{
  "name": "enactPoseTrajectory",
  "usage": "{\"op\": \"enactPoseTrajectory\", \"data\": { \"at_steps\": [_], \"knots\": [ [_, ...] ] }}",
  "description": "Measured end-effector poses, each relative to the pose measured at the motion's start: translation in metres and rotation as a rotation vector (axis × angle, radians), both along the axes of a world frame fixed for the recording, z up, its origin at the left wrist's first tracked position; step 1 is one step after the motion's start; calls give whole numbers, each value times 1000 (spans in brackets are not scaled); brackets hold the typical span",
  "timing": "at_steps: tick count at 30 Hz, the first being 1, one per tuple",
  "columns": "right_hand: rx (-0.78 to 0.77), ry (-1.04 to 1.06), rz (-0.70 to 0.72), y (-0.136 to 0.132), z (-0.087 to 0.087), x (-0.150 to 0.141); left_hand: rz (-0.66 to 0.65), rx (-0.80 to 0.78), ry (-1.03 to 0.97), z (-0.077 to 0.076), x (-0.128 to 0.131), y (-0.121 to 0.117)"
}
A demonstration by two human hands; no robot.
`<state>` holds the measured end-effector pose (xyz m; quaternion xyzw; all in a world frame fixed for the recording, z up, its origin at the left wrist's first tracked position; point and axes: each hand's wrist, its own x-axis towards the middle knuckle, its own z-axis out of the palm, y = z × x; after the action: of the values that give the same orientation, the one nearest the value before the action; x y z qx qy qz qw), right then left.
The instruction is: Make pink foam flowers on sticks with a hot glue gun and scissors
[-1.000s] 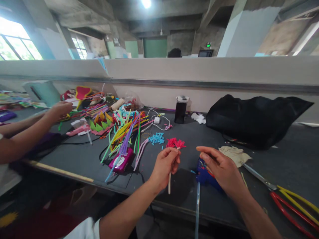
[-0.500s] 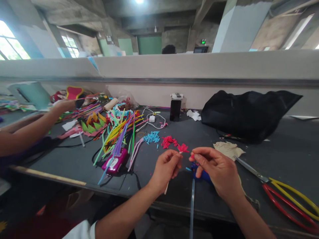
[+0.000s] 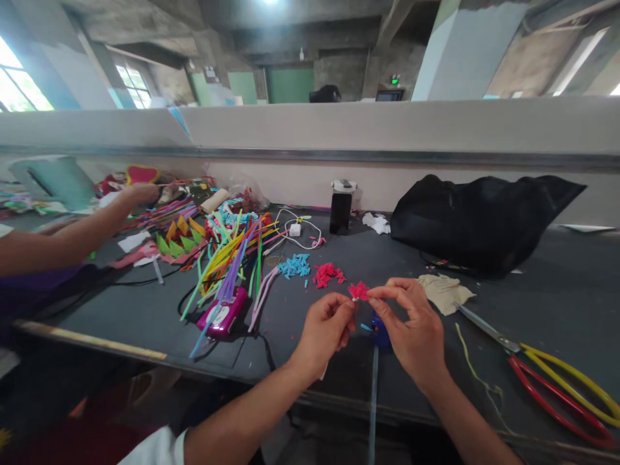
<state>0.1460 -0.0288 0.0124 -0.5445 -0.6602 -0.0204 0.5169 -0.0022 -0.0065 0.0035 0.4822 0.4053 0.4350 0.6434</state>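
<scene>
My left hand [image 3: 329, 326] is closed in a pinch around the pale stem of a small red craft flower [image 3: 359, 290], its red petals standing up above the fingertips. My right hand [image 3: 411, 326] comes in from the right, thumb and forefinger pinched on a red petal at the flower's edge. A blue glue gun [image 3: 381, 331], partly hidden by the right hand, lies under it with a clear glue stick [image 3: 373, 403] running toward me. Beyond the hands lie a heap of red petal pieces [image 3: 327, 275] and a heap of blue pieces [image 3: 294, 265].
Coloured pipe cleaners [image 3: 235, 258] spread over a magenta box [image 3: 223, 314] at left. Large scissors [image 3: 513, 349] and a beige cloth [image 3: 444, 292] lie right, below a black bag [image 3: 484, 223]. A phone [image 3: 340, 212] stands at the back. A co-worker's arm [image 3: 92, 223] reaches across at left.
My right hand has moved left and brought a red piece against the flower. My left hand stays nearly still. The co-worker's arm has shifted a little.
</scene>
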Motion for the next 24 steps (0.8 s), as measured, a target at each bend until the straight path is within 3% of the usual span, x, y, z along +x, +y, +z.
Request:
{"op": "enactPoseTrajectory", "data": {
  "at_steps": [24],
  "knots": [
    [63,-158,-86,2,-10,-5,-17,-3,-34,4,-2,-3]
  ]
}}
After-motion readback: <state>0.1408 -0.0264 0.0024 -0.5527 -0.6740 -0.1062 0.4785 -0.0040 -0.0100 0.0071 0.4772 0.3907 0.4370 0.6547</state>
